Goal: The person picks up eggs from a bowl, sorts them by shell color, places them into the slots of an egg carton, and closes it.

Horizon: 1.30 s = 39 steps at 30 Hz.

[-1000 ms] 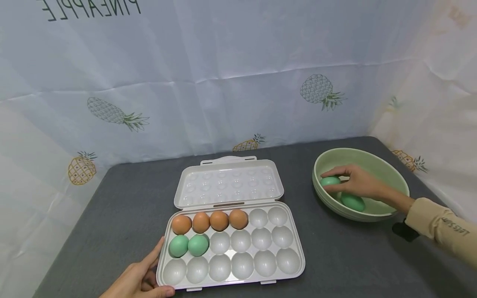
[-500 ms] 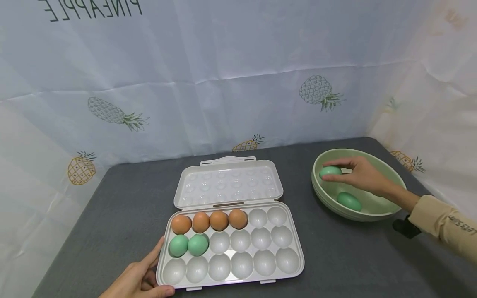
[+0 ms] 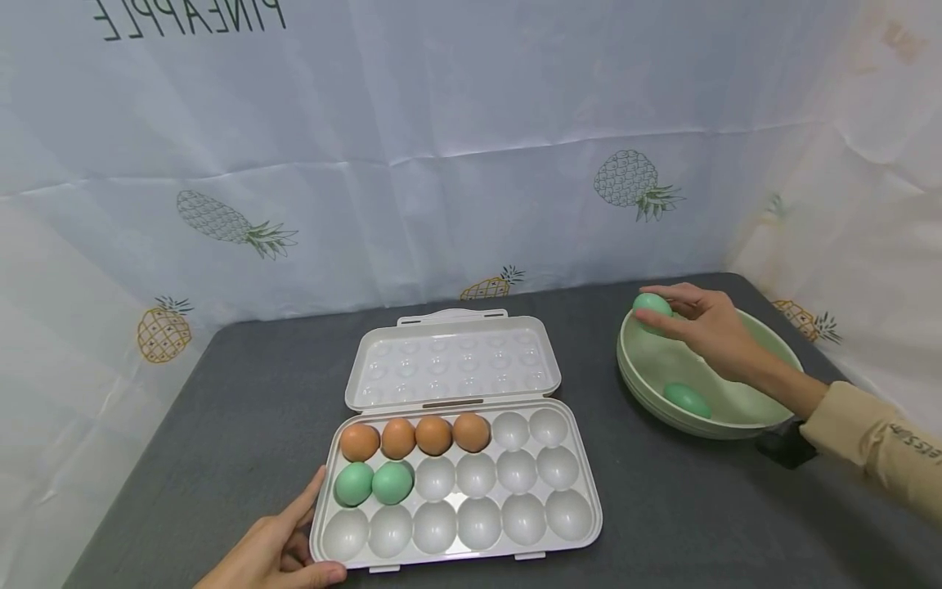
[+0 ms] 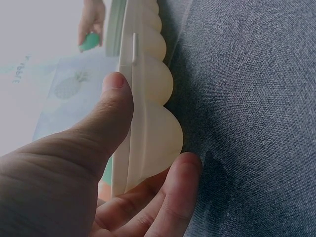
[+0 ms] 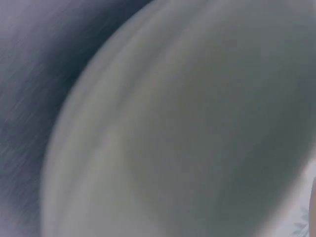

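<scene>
In the head view, my right hand (image 3: 717,331) pinches a green egg (image 3: 652,306) between thumb and fingers, above the far left rim of a pale green bowl (image 3: 765,327). A second green egg (image 3: 687,399) lies in the bowl. At the front, my left hand (image 3: 268,548) holds the near left corner of a white egg carton (image 3: 594,523); the left wrist view has its thumb on the rim and its fingers round the cupped underside. Several brown eggs (image 3: 433,435) fill the left of the carton's back row, and two green eggs (image 3: 392,483) sit in the middle row.
The carton's lid (image 3: 452,360) lies folded back behind it. A dark grey cloth (image 3: 243,425) covers the table. White curtains with pineapple prints (image 3: 625,177) hang at the back and sides. The bowl's blurred wall (image 5: 173,123) fills most of the right wrist view.
My right hand has lifted the green egg from inside the bowl up to its far left rim. The egg left in the bowl has shifted slightly left. My left hand stays at the carton.
</scene>
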Each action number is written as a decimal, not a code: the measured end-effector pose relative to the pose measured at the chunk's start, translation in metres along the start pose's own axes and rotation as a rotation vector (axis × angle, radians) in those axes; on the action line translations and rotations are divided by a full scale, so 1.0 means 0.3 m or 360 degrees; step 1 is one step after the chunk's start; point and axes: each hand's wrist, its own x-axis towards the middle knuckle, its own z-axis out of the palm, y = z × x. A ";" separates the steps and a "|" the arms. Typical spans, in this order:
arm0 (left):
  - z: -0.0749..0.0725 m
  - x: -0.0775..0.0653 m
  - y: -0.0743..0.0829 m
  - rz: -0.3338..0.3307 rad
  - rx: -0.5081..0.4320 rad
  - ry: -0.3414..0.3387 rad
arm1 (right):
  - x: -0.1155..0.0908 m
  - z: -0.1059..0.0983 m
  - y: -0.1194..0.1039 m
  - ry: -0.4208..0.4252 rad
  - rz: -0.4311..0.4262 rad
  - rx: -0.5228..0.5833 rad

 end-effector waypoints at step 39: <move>-0.003 0.005 -0.006 -0.0001 0.0000 0.0013 | -0.076 0.458 -0.210 -0.0292 -0.0423 0.0646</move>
